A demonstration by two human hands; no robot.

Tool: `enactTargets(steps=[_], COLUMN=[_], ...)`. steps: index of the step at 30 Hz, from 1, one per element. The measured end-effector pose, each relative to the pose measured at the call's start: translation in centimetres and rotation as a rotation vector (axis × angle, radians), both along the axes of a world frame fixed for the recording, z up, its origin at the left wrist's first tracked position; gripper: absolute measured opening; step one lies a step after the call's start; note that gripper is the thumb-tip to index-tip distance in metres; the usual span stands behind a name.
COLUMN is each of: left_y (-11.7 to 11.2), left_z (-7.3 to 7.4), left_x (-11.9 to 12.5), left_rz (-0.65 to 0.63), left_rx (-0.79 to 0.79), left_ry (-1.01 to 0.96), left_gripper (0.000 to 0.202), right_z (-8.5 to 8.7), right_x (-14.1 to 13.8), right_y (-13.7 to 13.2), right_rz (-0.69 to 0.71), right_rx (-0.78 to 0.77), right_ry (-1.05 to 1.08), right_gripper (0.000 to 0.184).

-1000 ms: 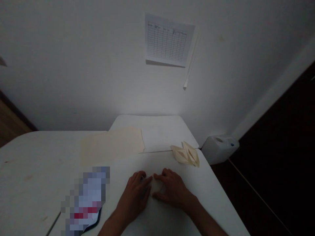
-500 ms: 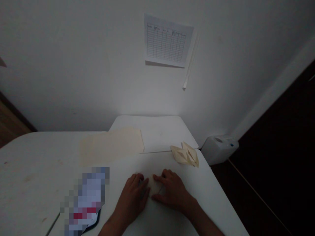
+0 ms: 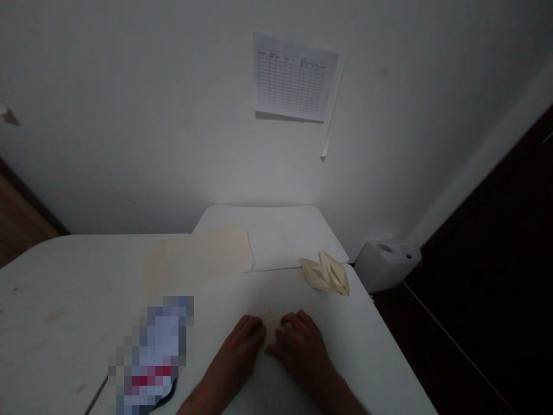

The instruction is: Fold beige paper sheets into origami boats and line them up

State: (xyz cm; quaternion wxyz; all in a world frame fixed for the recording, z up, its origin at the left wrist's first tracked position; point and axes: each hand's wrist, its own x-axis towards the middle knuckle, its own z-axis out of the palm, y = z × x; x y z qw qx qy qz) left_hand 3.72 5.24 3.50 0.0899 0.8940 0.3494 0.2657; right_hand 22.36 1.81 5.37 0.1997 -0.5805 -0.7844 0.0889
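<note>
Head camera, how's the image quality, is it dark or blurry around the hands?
In the head view, the scene is dim and grainy; the left hand and right hand look dark and slightly soft; the wall is brightest just above the table; a pixelated patch obscures one object.

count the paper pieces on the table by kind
flat cream paper sheet: 1
folded cream paper shape: 1
small cream paper piece between the left hand and right hand: 1
total: 3
</note>
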Motion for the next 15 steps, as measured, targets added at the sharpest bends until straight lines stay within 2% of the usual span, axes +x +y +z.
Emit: enactTargets(steps=[6, 10, 15], left_y=[-0.5, -1.0, -1.8], left_z=[0.7, 0.6, 0.5], left_x=[-1.4, -2.5, -3.2], left_rz=[-0.083, -0.136, -0.136], left_rx=[-0.018, 0.005, 0.051], left_ry=[0.008, 0.056, 0.105], left_gripper=[0.039, 0.051, 0.062], right_z=[-0.5, 0.1, 1.0], right_x=[0.4, 1.1, 1.6], right_y=[-0.1, -0.5, -1.4], right_rz=[0.094, 0.116, 0.138], right_rx=[0.041, 0.014, -0.022], right_ry=[0.037, -0.025, -0.066], right_gripper=[0.012, 0.016, 0.026])
